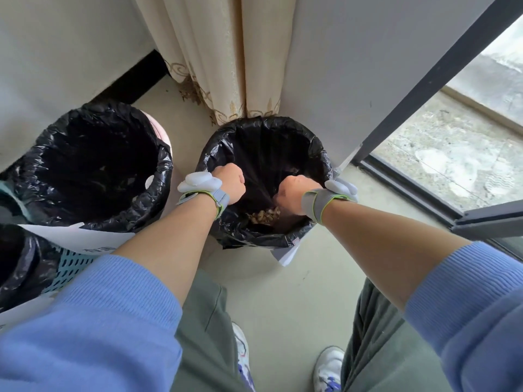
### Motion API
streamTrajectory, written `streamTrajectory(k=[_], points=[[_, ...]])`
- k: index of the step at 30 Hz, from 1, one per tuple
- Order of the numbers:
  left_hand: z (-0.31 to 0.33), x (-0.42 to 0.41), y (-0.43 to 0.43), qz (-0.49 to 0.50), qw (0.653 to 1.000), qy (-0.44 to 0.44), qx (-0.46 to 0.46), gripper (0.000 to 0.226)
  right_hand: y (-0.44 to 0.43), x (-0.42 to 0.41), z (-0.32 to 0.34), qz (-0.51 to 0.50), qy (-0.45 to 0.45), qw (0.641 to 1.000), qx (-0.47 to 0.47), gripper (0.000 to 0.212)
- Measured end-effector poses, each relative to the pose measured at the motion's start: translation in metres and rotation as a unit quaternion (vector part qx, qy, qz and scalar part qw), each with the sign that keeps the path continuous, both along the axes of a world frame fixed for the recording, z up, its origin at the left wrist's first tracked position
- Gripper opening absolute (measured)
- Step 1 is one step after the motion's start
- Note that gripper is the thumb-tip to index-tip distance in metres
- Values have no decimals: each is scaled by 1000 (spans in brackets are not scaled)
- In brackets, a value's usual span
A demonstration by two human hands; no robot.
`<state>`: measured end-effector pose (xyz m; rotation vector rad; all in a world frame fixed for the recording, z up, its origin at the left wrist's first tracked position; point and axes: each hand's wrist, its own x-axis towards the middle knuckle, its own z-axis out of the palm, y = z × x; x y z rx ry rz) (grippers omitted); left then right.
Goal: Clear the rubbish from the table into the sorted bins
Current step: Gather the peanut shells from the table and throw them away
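Note:
Both my hands reach down into the middle bin, which is lined with a black bag. My left hand is a fist gripping a fold of the black liner near the bin's left side. My right hand is curled too, gripping the same stretched liner at the right. Pale scraps, perhaps peanut shells, lie at the bottom below my hands. What my fingers enclose besides the liner is hidden.
A second black-lined bin with a pink rim stands to the left, a teal slotted bin at the lower left. White paper labels hang on the bins. A curtain, a wall and a sliding door frame stand behind.

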<state>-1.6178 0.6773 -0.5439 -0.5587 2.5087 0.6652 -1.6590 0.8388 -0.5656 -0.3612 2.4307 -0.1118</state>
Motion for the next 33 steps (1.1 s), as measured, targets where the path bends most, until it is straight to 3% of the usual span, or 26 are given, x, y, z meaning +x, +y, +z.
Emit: streamTrajectory(k=[9,15,18,28,33], points=[[186,24,1,9,1000,-19,13,24,0,23,194,35,-34,998,29,21],[358,55,-3,49,999,-5,15,20,-9,34,370,81,-27,996,26,18],[415,66,-5,58,998,-9,12,19,-14,41,427,107,-24,993,30,17],[646,143,-26,148,980,109,-71,22,-47,90,659,249,81,965,-18,29],[726,197,-46,164,971,130,-114,23,-83,124,728,294,134,944,-65,25]])
